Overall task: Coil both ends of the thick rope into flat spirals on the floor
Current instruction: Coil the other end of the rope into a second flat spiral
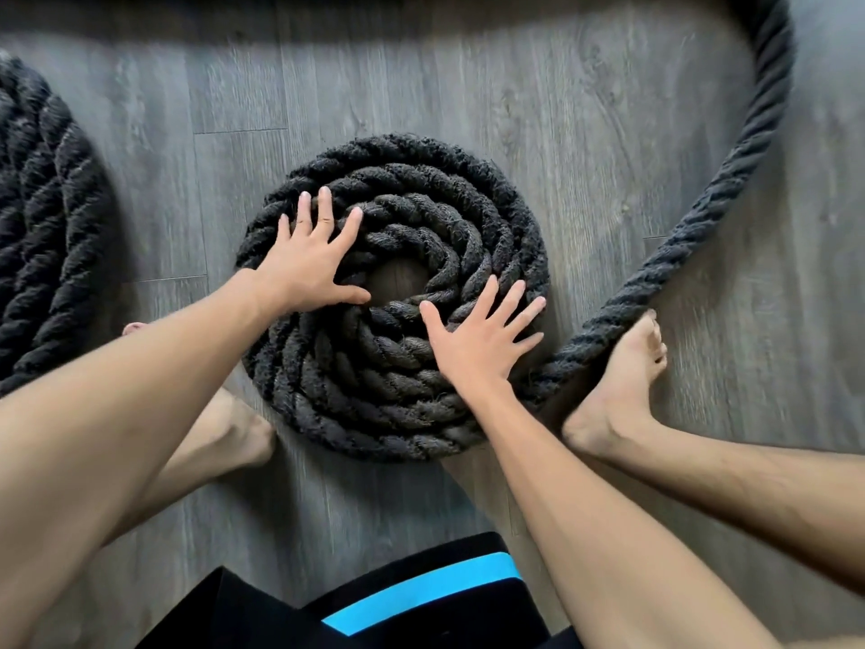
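A thick black twisted rope lies coiled in a flat spiral (421, 189) on the grey wooden floor, with a small bare gap at its middle. My left hand (306, 257) presses flat on the spiral's left side, fingers spread. My right hand (482, 337) lies flat on its lower right side, fingers spread too. The loose run of rope (730, 180) leaves the spiral at the lower right and curves up to the top right corner. A second coil (42, 217) of the same rope shows at the left edge, partly cut off.
My right bare foot (622, 381) touches the loose rope just right of the spiral. My left foot (234, 433) stands at the spiral's lower left. Black shorts with a blue stripe (421, 587) fill the bottom middle. Grey plank floor (585, 110) spreads beyond the spiral.
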